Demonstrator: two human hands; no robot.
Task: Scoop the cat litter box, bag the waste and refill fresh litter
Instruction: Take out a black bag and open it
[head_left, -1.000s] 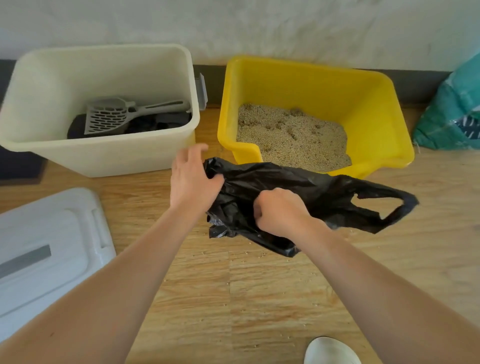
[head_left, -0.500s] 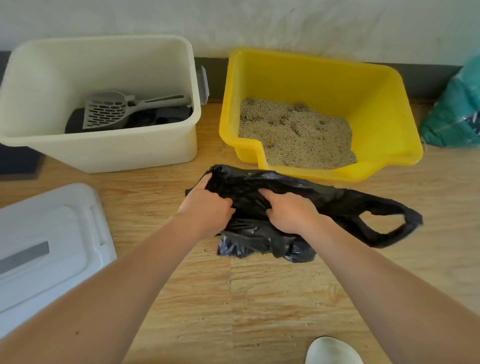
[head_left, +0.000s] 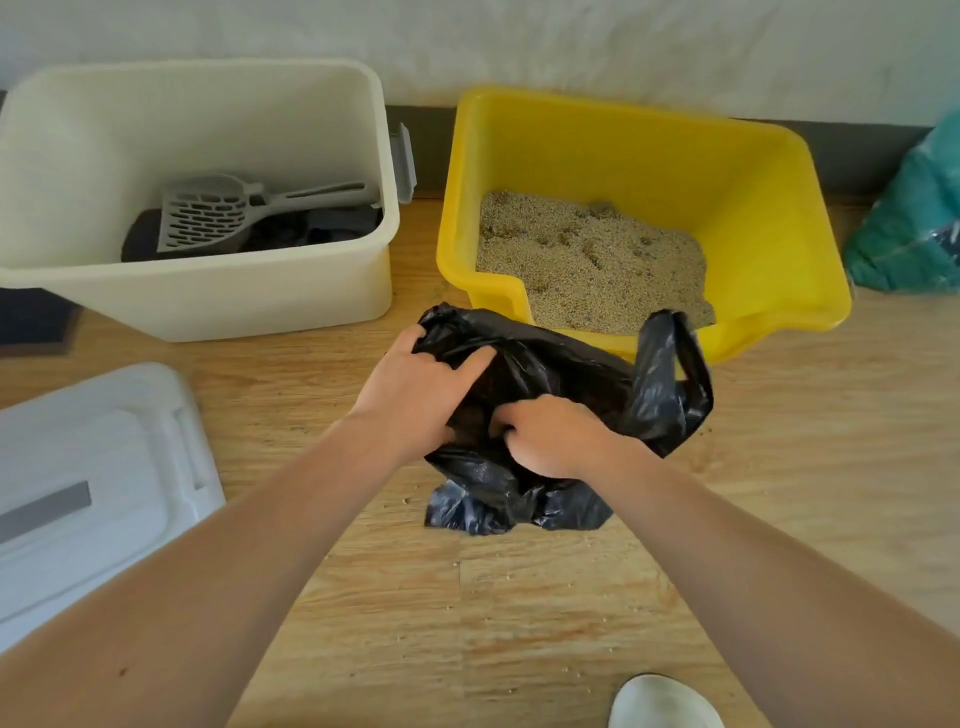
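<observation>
Head view, centre frame: the left hand and right hand curl fingers round folds of the black bag just below the yellow litter box; best tug the mouth wide, gently.

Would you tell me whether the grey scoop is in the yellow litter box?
No, the grey scoop lies in the cream bin.

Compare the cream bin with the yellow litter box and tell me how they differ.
The cream bin is pale; the yellow litter box is bright yellow. The cream bin holds a grey scoop; the yellow litter box holds tan litter. The cream bin's front rim runs straight; the yellow litter box's dips to a low entry. Both are open-topped tubs on the wooden floor.
</observation>
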